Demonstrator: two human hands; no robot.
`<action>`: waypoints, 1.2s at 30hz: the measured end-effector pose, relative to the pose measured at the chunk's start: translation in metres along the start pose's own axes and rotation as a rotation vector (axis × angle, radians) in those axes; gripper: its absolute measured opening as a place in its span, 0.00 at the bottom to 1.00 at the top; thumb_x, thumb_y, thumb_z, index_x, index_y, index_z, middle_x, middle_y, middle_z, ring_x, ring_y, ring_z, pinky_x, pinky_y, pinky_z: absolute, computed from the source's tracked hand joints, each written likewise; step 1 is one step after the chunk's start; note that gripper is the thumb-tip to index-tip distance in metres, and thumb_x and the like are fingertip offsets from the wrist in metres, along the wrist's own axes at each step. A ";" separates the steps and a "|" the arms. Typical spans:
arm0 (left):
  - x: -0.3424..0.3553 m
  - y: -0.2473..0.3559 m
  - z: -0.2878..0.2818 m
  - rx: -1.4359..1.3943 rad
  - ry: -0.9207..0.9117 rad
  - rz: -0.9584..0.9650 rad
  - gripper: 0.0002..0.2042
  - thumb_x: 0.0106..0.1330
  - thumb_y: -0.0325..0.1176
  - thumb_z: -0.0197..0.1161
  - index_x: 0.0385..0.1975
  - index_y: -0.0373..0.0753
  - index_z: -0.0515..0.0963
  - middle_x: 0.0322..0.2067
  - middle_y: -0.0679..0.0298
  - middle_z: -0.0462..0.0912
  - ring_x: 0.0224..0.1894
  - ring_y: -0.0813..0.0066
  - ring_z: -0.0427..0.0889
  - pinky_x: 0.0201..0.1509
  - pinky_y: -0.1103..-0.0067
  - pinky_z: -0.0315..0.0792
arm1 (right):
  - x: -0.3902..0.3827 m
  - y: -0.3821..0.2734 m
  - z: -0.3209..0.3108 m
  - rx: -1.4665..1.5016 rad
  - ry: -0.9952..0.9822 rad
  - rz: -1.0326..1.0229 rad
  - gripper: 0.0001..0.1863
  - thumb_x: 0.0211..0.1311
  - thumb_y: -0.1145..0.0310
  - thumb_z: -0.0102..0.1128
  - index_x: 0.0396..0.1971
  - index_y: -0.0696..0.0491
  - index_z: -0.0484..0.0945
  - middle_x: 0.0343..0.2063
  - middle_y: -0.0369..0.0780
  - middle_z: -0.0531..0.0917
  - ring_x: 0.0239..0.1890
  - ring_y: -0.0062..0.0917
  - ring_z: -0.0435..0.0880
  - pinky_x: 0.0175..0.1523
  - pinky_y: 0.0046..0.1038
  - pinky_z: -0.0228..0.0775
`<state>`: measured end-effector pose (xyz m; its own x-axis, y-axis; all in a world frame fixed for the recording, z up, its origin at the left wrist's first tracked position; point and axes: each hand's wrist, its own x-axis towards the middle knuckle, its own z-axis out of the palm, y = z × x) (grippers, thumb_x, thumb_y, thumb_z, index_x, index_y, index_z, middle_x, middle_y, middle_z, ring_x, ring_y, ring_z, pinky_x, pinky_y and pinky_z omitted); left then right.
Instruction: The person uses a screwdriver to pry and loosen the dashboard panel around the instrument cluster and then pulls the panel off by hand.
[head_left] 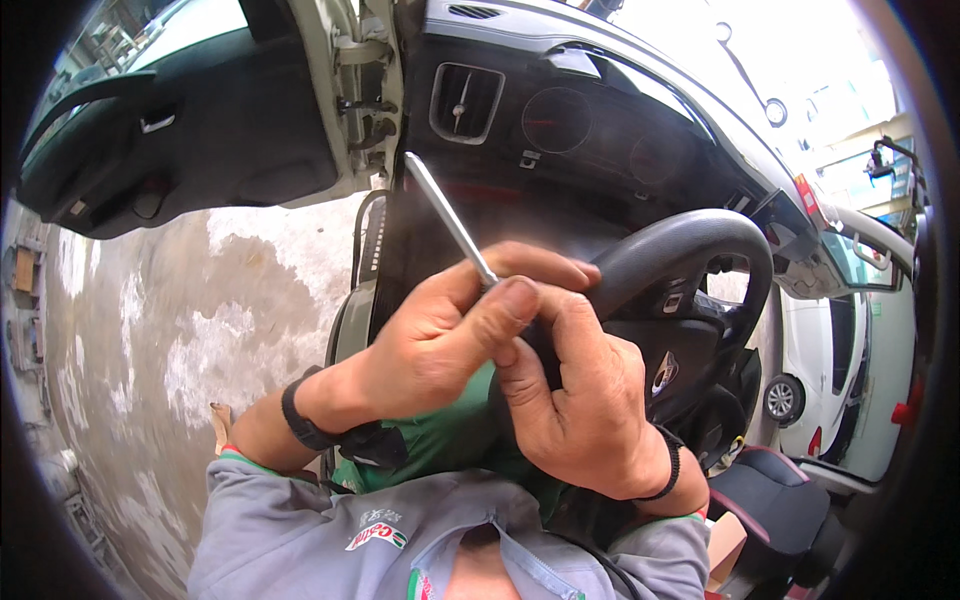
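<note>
A slim silver screwdriver (447, 213) slants up and left from between my two hands, its bare tip in front of the dashboard. Its lower end is hidden in my fingers. My left hand (440, 335) pinches the base of the shaft under the thumb, with its fingers reaching across toward the steering wheel rim. Pressed up against it, my right hand (590, 400) is closed around the hidden lower end. The steering wheel (690, 235) stands just beyond and to the right of my hands.
The dashboard (610, 110) with an air vent (466, 103) lies ahead. At left the car door (210, 130) hangs open over a stained concrete floor (180, 320). A dark seat (770, 510) is at lower right, and a white car (820, 345) stands outside.
</note>
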<state>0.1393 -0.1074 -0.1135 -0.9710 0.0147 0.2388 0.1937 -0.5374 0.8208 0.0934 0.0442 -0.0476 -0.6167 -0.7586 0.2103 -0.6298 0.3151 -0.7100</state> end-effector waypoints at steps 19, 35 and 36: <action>0.110 -0.079 -0.087 0.583 0.153 -0.831 0.27 0.77 0.56 0.49 0.28 0.35 0.77 0.15 0.67 0.71 0.14 0.76 0.67 0.19 0.75 0.63 | 0.082 0.088 -0.138 -0.379 0.093 0.188 0.19 0.71 0.57 0.61 0.39 0.60 0.86 0.28 0.40 0.87 0.32 0.22 0.83 0.40 0.23 0.72; 0.131 -0.147 -0.089 0.300 0.222 -0.702 0.21 0.78 0.52 0.51 0.36 0.38 0.74 0.24 0.64 0.80 0.19 0.83 0.68 0.18 0.82 0.59 | 0.077 0.087 -0.132 -0.363 0.120 0.233 0.15 0.71 0.59 0.61 0.34 0.56 0.86 0.23 0.36 0.84 0.27 0.17 0.80 0.34 0.20 0.69; 0.131 -0.146 -0.088 0.268 0.217 -0.694 0.20 0.79 0.52 0.51 0.36 0.38 0.74 0.25 0.64 0.81 0.18 0.83 0.68 0.17 0.82 0.59 | 0.077 0.086 -0.133 -0.343 0.120 0.248 0.15 0.71 0.59 0.61 0.34 0.56 0.86 0.23 0.36 0.84 0.27 0.17 0.80 0.34 0.19 0.69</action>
<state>-0.0285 -0.1011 -0.2477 -0.8826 0.0928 -0.4608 -0.4689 -0.2424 0.8493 -0.0713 0.0883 -0.0035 -0.8069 -0.5707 0.1523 -0.5634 0.6662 -0.4885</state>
